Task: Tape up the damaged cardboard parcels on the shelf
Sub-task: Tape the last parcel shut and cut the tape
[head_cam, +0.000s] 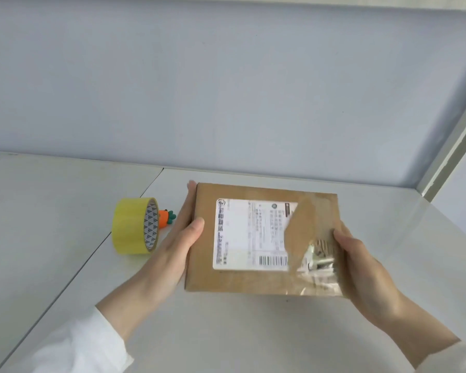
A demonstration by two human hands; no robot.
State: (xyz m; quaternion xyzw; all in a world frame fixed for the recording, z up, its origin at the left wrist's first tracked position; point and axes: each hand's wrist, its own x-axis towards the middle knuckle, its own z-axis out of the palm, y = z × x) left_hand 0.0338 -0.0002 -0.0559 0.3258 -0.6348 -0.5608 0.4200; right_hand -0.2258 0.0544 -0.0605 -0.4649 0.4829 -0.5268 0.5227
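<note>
A flat brown cardboard parcel (242, 279) with a white shipping label sits between both hands over the white shelf surface (253, 332). Its right part is torn, with crinkled clear tape and white scraps showing. My left hand (178, 243) grips the parcel's left edge, thumb on top and fingers along the side. On the right edge, my right hand (361, 265) holds the parcel with its thumb on the torn area. A roll of yellow tape (131, 227) stands on its edge to the left of the parcel.
A small orange carrot-shaped object (166, 218) lies just behind the tape roll. A pale blue wall (226, 90) closes the back of the shelf. A white upright post (452, 154) stands at the right. A seam runs across the shelf surface at the left.
</note>
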